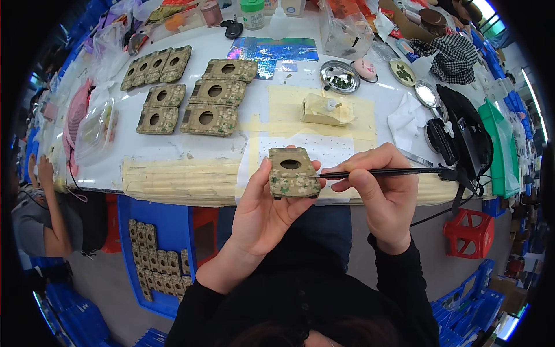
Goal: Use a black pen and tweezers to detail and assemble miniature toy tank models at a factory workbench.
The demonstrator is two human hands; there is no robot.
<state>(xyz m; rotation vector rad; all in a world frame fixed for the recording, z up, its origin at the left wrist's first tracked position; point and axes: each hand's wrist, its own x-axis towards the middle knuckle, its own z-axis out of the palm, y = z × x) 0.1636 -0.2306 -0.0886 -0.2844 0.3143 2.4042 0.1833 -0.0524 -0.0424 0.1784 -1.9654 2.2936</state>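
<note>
White surface (pixel 153 149) w/ taped-down strips along its front; rows of camo shells (pixel 215 92) sit back L, a metal dish (pixel 340 76) w/ dark green bits back R. The person's L grip (pixel 260 211) is closed round one more shell (pixel 292 180), hole side up, near the surface's front edge. R grip (pixel 386 194) is pinched pen-style on a thin black brush (pixel 399 172), its tip at the shell's R side; can't tell if it's in contact. To do this well, prob. best: hold L grip steady, brace R fingers vs. L ones, turn the shell rather than the wrist, & use short, light strokes. Shell lies betw. L thumb & fingers, just L of R grip's fingertips, apart from them.
</note>
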